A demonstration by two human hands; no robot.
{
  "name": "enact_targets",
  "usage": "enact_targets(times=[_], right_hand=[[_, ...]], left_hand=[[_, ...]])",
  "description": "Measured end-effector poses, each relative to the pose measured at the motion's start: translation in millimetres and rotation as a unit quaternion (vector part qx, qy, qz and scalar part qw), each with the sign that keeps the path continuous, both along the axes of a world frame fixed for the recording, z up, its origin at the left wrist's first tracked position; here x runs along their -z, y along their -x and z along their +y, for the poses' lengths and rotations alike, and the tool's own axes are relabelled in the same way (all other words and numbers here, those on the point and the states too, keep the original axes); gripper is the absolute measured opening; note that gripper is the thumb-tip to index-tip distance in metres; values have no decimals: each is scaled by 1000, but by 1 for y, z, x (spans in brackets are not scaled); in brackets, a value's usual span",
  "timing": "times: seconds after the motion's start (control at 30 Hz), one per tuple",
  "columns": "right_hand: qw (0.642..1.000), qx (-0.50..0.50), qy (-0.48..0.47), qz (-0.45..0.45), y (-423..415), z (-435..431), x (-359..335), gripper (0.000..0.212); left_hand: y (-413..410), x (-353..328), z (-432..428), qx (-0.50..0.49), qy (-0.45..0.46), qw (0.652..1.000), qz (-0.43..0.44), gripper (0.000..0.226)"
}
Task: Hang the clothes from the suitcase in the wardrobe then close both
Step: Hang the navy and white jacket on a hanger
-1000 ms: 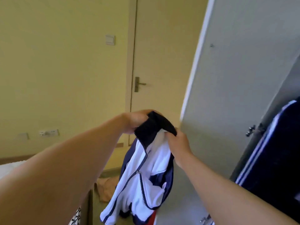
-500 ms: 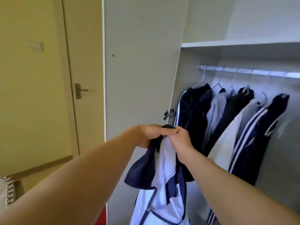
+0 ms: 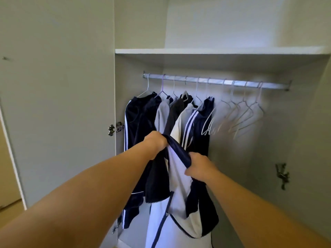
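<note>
1. Grey-white wardrobe door (image 3: pixel 62 104) stands open on the left. A second ago the view faced a yellow wall and a room door; now it looks squarely into the wardrobe (image 3: pixel 277 140).
2. Left hand (image 3: pixel 155 143) has come round with that turn. Its fingers are curled tight on the navy collar of the jacket (image 3: pixel 179 185), just in front of the hung clothes (image 3: pixel 139 122).
3. That jacket, navy and white and unzipped, hangs from its collar between the two hands at the wardrobe's opening, on no hanger yet.
4. Right hand (image 3: pixel 198 167) grips the same collar, lower and nearer the camera. Half a second ago the hands were almost touching; now they are apart, with the collar stretched between them.
5. For the task, the carry looks finished. The next step is probably to take one of the empty hangers (image 3: pixel 241 113), which frees one hand from the collar. The suitcase is out of view, and closing both is still to come.
6. Counts, left to right:
   - one open door
   - two hinges (image 3: pixel 115 128) at mid-height, one on each side
   - one shelf (image 3: pixel 215 51)
   - one rail (image 3: pixel 215 82) carrying roughly ten hooks
   - about five hung garments, overlapping too much for a sure count
   - one jacket in hand
   - four or five empty hangers, blurred
</note>
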State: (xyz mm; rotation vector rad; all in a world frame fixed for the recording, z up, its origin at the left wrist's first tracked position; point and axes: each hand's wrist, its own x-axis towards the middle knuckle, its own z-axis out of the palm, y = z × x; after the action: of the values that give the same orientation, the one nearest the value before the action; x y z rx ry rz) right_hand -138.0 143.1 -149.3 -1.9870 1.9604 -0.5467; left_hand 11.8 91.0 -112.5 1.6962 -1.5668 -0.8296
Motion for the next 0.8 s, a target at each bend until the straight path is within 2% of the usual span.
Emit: enact_targets(times=[0.07, 0.17, 0.23, 0.37, 0.43, 0.5, 0.57, 0.7, 0.8], right_hand=[[998, 61, -29, -15, 25, 6, 8, 25], [979, 168, 53, -99, 51, 11, 4, 19], [966, 199, 83, -143, 61, 4, -2, 18], [969, 145, 46, -195, 67, -17, -10, 3], [959, 126, 57, -248, 67, -31, -12, 15], [944, 118, 80, -297, 66, -47, -17, 17], [945, 119, 111, -282, 67, -64, -25, 14], [946, 153, 178, -224, 77, -98, -49, 12], [936, 160, 224, -219, 80, -135, -65, 16]], left_hand=[[16, -5, -2, -9, 18, 998, 61, 36], [34, -8, -5, 7, -15, 995, 96, 37], [42, -9, -7, 23, -39, 992, 115, 33], [50, -26, -12, 57, -74, 975, 201, 15], [56, -35, -24, 62, -62, 968, 234, 17], [64, -46, -34, 75, -54, 964, 251, 10], [73, -53, -53, 89, -39, 964, 247, 6], [84, -62, -98, 125, -13, 967, 221, 14], [92, -68, -125, 161, -67, 968, 181, 11]])
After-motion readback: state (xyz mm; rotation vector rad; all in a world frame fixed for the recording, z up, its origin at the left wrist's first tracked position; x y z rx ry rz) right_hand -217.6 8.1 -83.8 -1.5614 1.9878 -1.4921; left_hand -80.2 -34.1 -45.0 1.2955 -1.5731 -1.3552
